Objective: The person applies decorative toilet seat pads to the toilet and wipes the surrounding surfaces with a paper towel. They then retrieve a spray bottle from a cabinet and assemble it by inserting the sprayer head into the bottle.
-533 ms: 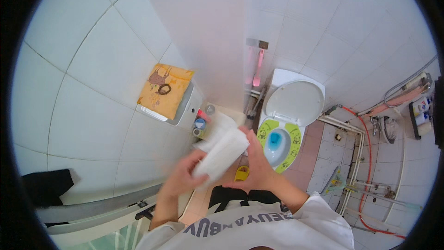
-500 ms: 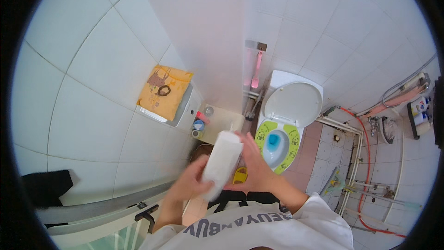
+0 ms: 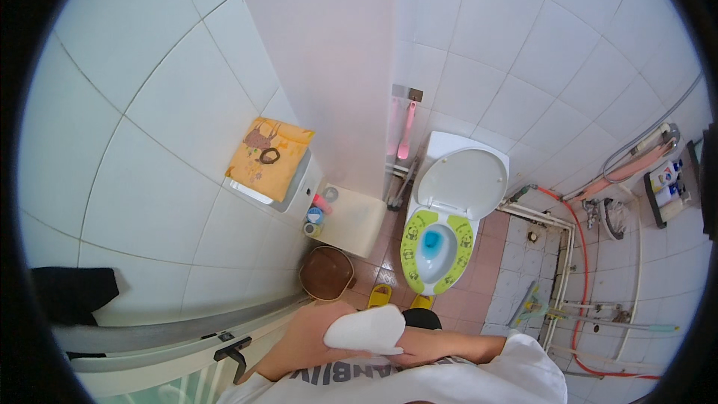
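Note:
A smooth white oblong object [image 3: 366, 331], shaped like a bottle, lies tilted nearly level close in front of my shirt. My left hand [image 3: 320, 323] closes round its left end, with most of the fingers hidden behind it. At its right end my right hand [image 3: 413, 346] presses against it, fingers partly covered. No label or cap can be made out on the object.
Ahead stands a toilet [image 3: 465, 183], lid raised, with a green seat cover [image 3: 410, 258]. A brown bucket [image 3: 327, 273] sits left of my yellow slippers [image 3: 380, 296]. An orange cloth [image 3: 269, 157] covers a white wall box. The door handle [image 3: 233, 352] is at lower left.
Both hands have come down and nearer my body with the white object. It has turned from nearly upright to nearly level. The view has shifted a little, uncovering the bucket and slippers.

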A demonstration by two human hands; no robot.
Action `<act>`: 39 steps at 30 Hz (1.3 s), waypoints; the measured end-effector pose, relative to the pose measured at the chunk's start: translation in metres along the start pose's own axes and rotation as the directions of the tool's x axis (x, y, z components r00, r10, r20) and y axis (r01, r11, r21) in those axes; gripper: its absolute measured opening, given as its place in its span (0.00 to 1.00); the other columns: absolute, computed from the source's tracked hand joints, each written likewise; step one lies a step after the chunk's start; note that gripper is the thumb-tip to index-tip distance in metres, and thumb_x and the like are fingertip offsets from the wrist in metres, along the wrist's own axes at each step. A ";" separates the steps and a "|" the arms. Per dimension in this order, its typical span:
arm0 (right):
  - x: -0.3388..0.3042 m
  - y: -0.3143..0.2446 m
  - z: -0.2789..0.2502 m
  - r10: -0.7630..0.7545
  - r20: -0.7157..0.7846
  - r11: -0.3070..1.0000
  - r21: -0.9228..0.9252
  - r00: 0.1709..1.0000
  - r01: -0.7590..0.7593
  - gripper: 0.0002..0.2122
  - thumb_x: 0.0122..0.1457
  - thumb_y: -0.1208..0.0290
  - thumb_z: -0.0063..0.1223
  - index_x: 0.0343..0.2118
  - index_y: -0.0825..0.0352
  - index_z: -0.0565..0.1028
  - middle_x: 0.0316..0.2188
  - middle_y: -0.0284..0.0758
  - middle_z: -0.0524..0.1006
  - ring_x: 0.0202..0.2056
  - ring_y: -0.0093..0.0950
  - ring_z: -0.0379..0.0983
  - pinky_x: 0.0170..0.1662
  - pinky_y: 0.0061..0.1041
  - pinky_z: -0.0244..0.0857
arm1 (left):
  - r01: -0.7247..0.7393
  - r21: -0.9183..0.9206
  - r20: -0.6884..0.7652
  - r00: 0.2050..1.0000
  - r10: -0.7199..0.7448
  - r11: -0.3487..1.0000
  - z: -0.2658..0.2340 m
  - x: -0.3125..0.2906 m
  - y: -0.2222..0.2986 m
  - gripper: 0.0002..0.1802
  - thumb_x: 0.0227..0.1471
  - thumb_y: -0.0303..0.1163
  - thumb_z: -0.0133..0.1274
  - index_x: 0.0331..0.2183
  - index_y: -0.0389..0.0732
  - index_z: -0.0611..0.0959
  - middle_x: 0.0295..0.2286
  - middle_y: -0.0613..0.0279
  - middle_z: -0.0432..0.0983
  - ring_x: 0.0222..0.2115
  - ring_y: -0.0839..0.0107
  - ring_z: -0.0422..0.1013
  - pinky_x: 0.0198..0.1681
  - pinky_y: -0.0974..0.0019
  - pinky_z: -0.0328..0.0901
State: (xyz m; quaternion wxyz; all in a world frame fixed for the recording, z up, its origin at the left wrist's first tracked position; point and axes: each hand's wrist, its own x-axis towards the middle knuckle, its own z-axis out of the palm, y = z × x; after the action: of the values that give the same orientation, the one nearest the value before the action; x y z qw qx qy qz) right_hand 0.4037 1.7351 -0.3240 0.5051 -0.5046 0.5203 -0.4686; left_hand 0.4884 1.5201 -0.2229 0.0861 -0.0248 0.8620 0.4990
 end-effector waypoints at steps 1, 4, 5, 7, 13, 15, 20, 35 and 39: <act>-0.001 -0.010 -0.005 -0.022 0.022 0.997 -0.067 1.000 0.024 0.11 0.51 0.72 0.48 0.36 0.71 0.72 0.25 0.49 0.74 0.28 0.46 0.72 0.34 0.38 0.66 | -0.056 0.007 0.024 0.998 0.056 0.998 -0.001 -0.006 0.000 0.27 0.35 0.43 0.70 0.36 0.38 0.79 0.30 0.54 0.78 0.33 0.56 0.75 0.36 0.63 0.68; -0.006 -0.013 -0.010 -0.073 0.057 0.984 -0.160 0.996 0.082 0.11 0.50 0.72 0.49 0.35 0.71 0.72 0.26 0.50 0.74 0.30 0.48 0.71 0.34 0.39 0.66 | -0.044 -0.002 -0.106 0.993 0.044 0.999 -0.006 -0.018 0.003 0.27 0.36 0.41 0.70 0.38 0.38 0.79 0.31 0.54 0.78 0.31 0.59 0.75 0.36 0.64 0.68; -0.009 -0.013 -0.010 -0.095 0.063 0.976 -0.190 0.994 0.105 0.11 0.49 0.72 0.49 0.36 0.71 0.73 0.27 0.50 0.75 0.31 0.49 0.71 0.35 0.40 0.66 | -0.048 0.090 -0.158 0.985 0.062 0.995 -0.010 -0.022 0.000 0.27 0.38 0.40 0.69 0.39 0.36 0.78 0.31 0.54 0.78 0.31 0.61 0.75 0.36 0.65 0.68; -0.025 0.006 -0.010 -0.110 -0.055 0.981 -0.167 0.992 0.100 0.12 0.49 0.72 0.49 0.36 0.71 0.73 0.27 0.50 0.75 0.32 0.49 0.71 0.35 0.41 0.66 | -0.270 -0.409 -0.656 0.751 -0.075 0.872 -0.029 -0.053 -0.041 0.30 0.43 0.37 0.65 0.44 0.32 0.73 0.35 0.53 0.76 0.33 0.60 0.74 0.38 0.62 0.67; -0.029 0.054 -0.024 0.067 -0.321 0.896 -0.397 0.945 -0.199 0.13 0.50 0.74 0.47 0.40 0.69 0.70 0.28 0.50 0.76 0.30 0.50 0.73 0.34 0.45 0.66 | 0.360 0.384 -0.888 0.397 0.232 0.850 -0.091 0.018 -0.045 0.26 0.49 0.30 0.57 0.48 0.33 0.67 0.43 0.48 0.69 0.43 0.52 0.70 0.43 0.60 0.65; -0.022 0.053 -0.022 0.239 -0.491 0.885 -0.246 0.838 -0.396 0.16 0.52 0.73 0.44 0.45 0.67 0.63 0.26 0.52 0.75 0.29 0.52 0.72 0.33 0.47 0.64 | 0.457 0.214 -0.924 0.381 0.027 0.863 -0.102 0.061 -0.051 0.25 0.48 0.27 0.56 0.47 0.35 0.66 0.44 0.46 0.67 0.45 0.48 0.66 0.43 0.58 0.64; -0.022 0.086 -0.016 0.274 -0.586 0.841 -0.237 0.762 -0.486 0.16 0.54 0.72 0.46 0.45 0.67 0.61 0.25 0.52 0.74 0.29 0.54 0.71 0.33 0.49 0.63 | 0.551 0.617 -0.780 0.522 0.345 0.562 -0.169 0.134 -0.116 0.21 0.44 0.25 0.59 0.42 0.40 0.72 0.44 0.50 0.67 0.44 0.49 0.65 0.44 0.56 0.63; 0.033 0.347 -0.048 0.366 -0.671 0.925 0.182 0.645 -0.335 0.18 0.57 0.69 0.52 0.51 0.66 0.71 0.31 0.46 0.76 0.34 0.40 0.74 0.39 0.34 0.66 | 0.212 0.799 -0.580 0.521 0.626 0.563 -0.011 0.071 -0.197 0.16 0.46 0.24 0.52 0.40 0.43 0.79 0.44 0.55 0.70 0.53 0.50 0.60 0.54 0.42 0.56; 0.120 0.422 -0.085 0.504 -0.616 0.852 0.240 0.605 -0.466 0.17 0.51 0.75 0.56 0.46 0.63 0.76 0.32 0.45 0.79 0.38 0.40 0.76 0.43 0.34 0.68 | 0.172 0.763 -0.402 0.881 0.248 0.624 0.094 0.038 -0.260 0.13 0.40 0.18 0.52 0.31 0.42 0.80 0.41 0.55 0.69 0.49 0.50 0.64 0.54 0.46 0.58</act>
State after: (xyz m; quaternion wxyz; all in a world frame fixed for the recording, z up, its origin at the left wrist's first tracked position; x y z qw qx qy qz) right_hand 0.2993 1.6352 -0.7468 0.4099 -0.1323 0.7676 -0.4746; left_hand 0.4966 1.4732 -0.4980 -0.1348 -0.0865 0.9855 0.0553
